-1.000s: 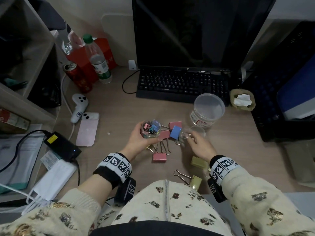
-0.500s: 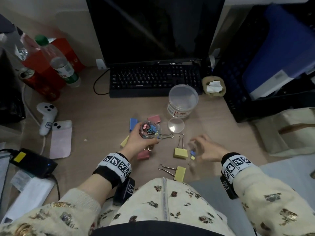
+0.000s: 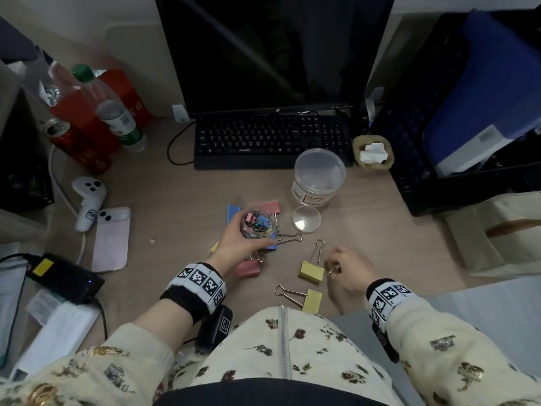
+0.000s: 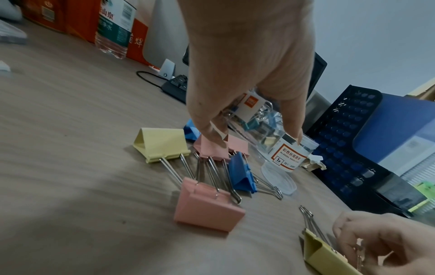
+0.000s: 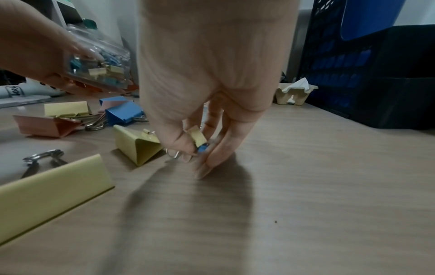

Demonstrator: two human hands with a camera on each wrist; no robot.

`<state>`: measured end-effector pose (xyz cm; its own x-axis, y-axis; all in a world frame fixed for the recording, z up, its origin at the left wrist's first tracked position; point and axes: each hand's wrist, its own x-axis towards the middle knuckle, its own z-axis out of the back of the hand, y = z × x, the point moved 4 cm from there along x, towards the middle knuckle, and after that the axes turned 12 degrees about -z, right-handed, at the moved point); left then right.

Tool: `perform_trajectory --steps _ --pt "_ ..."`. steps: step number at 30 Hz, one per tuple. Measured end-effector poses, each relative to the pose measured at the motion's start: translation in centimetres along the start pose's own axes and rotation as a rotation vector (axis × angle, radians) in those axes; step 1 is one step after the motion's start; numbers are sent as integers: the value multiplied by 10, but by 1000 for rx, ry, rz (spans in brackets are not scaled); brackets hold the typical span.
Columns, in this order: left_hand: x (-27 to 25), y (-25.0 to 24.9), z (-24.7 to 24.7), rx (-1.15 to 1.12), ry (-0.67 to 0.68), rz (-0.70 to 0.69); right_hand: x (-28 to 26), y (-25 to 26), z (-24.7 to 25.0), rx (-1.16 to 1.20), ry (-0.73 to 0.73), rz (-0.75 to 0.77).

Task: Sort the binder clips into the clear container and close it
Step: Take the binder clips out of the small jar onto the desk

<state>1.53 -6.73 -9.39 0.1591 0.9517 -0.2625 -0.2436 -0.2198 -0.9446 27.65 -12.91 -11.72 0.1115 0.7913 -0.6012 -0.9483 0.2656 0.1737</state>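
Left hand [image 3: 234, 244] grips open jar [image 3: 257, 224] of clips above desk [image 3: 175, 224]; right hand [image 3: 349, 271] pinches small clips [image 5: 198, 141] at desk.

The desk [image 3: 181, 200] under my hands is matt, wood-grained laminate; the little container [image 3: 257, 225] in my left hand [image 3: 237, 244] is clear, glossy plastic; its loose lid [image 3: 306, 218], at three o'clock of it, looks the same; the big clips, like the yellow clip [image 3: 311, 272], have smooth painted bodies and shiny wire handles; the larger tub [image 3: 319, 177] is cloudy plastic with a paper label; my sleeves are soft printed cloth.
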Motion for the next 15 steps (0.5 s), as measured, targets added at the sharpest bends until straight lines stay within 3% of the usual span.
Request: perform_trajectory --steps 15 --pt "-9 10 31 -4 -89 -4 9 30 50 108 -181 -41"
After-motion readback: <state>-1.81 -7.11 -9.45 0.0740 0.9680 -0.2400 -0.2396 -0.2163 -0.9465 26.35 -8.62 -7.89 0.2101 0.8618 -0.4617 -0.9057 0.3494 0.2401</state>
